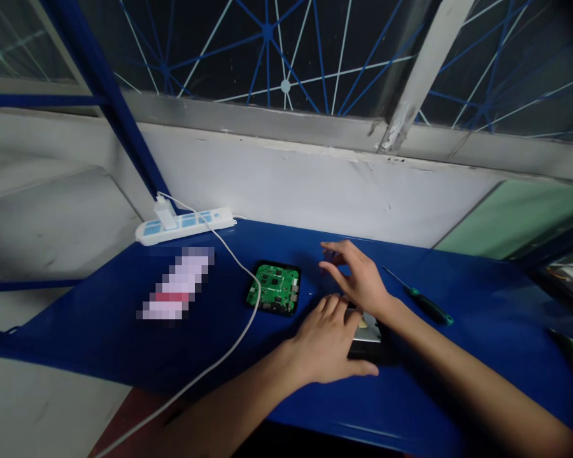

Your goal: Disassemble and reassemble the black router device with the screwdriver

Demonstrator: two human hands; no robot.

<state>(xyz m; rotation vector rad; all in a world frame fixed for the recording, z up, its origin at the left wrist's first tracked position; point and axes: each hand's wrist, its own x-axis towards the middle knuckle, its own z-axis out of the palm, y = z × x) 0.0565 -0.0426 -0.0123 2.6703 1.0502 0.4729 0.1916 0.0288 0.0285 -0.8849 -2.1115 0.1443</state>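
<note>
My left hand [327,340] spans a black case with a silver metal plate [368,329] inside it, thumb along the near side and fingers over the left and far part. Much of that case is hidden under the hand. Just beyond it, my right hand [358,280] is raised with thumb and forefinger curved and apart; I make out nothing held between them. To the left lies an open black housing with a green circuit board [274,287] in it. A screwdriver [427,304] with a dark green handle rests to the right of my hands.
The blue tabletop [210,343] meets a white wall. A white power strip [191,222] with a plugged-in adapter [166,213] stands at the back left. Its white cable [233,346] runs across the table beside the circuit board. A blurred-out pink object [176,286] lies left.
</note>
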